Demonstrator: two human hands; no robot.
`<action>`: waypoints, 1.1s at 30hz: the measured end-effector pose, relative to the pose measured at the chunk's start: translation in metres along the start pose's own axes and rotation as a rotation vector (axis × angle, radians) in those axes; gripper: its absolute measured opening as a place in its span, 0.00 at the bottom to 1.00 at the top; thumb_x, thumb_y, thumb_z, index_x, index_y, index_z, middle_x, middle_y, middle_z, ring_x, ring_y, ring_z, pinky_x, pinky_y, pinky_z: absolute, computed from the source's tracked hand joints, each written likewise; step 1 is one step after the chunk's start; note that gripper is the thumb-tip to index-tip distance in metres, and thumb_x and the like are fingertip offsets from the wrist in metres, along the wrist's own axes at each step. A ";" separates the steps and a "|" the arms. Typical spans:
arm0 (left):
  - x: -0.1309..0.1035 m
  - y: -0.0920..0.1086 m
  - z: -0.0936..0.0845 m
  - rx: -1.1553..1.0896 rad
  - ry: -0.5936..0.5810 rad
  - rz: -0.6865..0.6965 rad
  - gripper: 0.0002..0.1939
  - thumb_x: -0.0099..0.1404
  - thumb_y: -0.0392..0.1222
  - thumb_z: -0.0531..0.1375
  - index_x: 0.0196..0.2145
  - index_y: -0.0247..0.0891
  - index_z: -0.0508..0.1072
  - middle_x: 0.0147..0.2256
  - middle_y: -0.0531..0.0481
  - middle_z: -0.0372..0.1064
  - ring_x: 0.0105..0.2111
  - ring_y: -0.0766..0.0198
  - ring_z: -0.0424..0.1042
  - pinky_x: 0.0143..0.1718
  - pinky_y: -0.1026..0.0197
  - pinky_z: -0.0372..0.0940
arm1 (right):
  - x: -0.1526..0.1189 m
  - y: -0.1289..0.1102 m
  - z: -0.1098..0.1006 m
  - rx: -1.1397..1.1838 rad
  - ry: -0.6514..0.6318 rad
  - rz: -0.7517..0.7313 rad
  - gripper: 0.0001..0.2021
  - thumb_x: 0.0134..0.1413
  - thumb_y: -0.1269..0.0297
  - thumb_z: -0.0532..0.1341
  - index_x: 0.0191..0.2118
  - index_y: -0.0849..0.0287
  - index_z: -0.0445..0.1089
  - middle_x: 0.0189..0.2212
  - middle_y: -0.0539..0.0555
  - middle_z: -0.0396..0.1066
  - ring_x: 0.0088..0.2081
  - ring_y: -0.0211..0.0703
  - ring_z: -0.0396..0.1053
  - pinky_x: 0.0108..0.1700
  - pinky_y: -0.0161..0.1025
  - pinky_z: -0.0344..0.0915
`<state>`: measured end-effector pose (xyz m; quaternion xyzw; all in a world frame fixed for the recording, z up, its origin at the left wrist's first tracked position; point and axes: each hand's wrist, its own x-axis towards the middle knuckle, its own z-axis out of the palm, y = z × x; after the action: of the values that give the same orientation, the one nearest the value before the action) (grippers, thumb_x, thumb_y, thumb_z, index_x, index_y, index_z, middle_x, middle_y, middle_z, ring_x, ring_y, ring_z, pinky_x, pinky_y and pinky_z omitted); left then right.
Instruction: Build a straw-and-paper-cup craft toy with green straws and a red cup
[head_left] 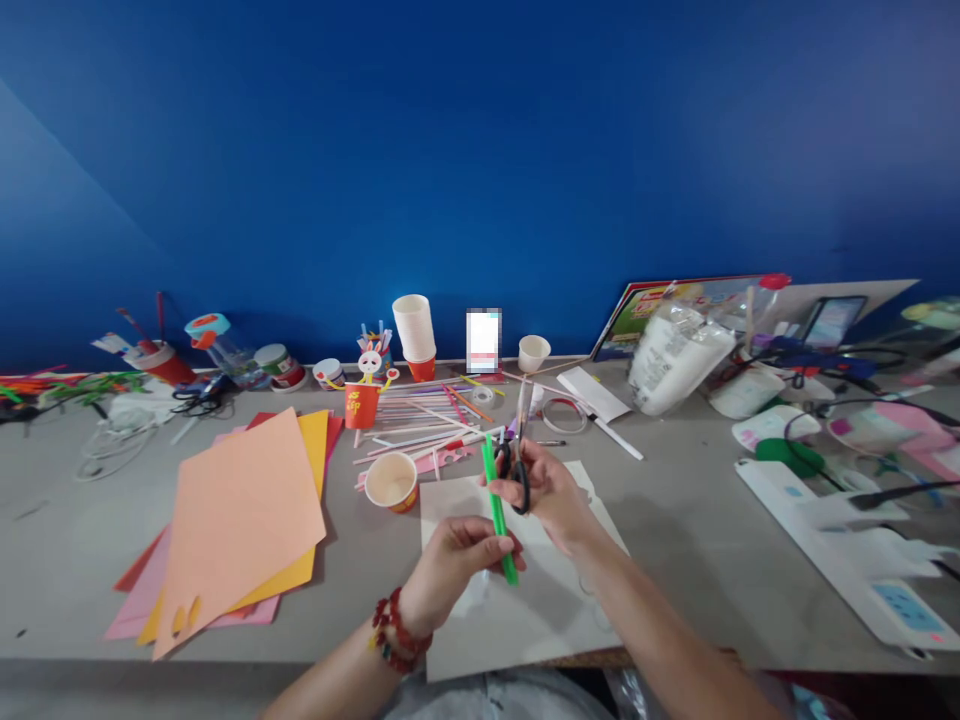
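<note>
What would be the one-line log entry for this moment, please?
left hand: holds green straw | right hand: holds scissors, blades up | under hands: white sheet | nearby: paper cup, coloured paper

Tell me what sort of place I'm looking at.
Probably a craft table: coloured paper sheets, a heap of straws and paper cups against a blue wall, with scissors in the right hand.

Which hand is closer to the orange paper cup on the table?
Left. The left hand holds the green straw just right of the cup; the right hand, holding scissors, is farther right.
</note>
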<state>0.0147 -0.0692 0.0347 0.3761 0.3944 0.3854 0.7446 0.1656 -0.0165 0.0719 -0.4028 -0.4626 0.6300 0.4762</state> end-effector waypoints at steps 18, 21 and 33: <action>-0.001 0.018 -0.013 0.203 -0.160 0.051 0.15 0.56 0.48 0.70 0.36 0.34 0.80 0.35 0.43 0.77 0.34 0.60 0.74 0.39 0.61 0.66 | 0.007 -0.003 0.005 -0.037 0.043 -0.024 0.18 0.36 0.63 0.75 0.30 0.57 0.65 0.21 0.44 0.70 0.19 0.31 0.61 0.17 0.28 0.56; 0.003 0.032 -0.009 0.027 -0.096 0.201 0.15 0.61 0.49 0.66 0.41 0.36 0.77 0.39 0.44 0.75 0.38 0.60 0.74 0.46 0.58 0.67 | 0.005 -0.001 0.008 -0.022 0.053 -0.018 0.19 0.36 0.62 0.75 0.30 0.57 0.65 0.20 0.45 0.70 0.18 0.32 0.62 0.18 0.29 0.58; 0.013 0.040 -0.003 -0.265 -0.100 0.046 0.15 0.61 0.48 0.67 0.35 0.34 0.71 0.25 0.54 0.62 0.21 0.75 0.57 0.19 0.73 0.49 | -0.001 -0.001 0.013 -0.031 0.103 -0.077 0.18 0.37 0.60 0.76 0.28 0.56 0.66 0.24 0.47 0.74 0.22 0.36 0.70 0.25 0.33 0.66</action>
<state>0.0060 -0.0405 0.0643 0.3023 0.2935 0.4319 0.7974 0.1534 -0.0196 0.0758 -0.4239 -0.4623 0.5826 0.5168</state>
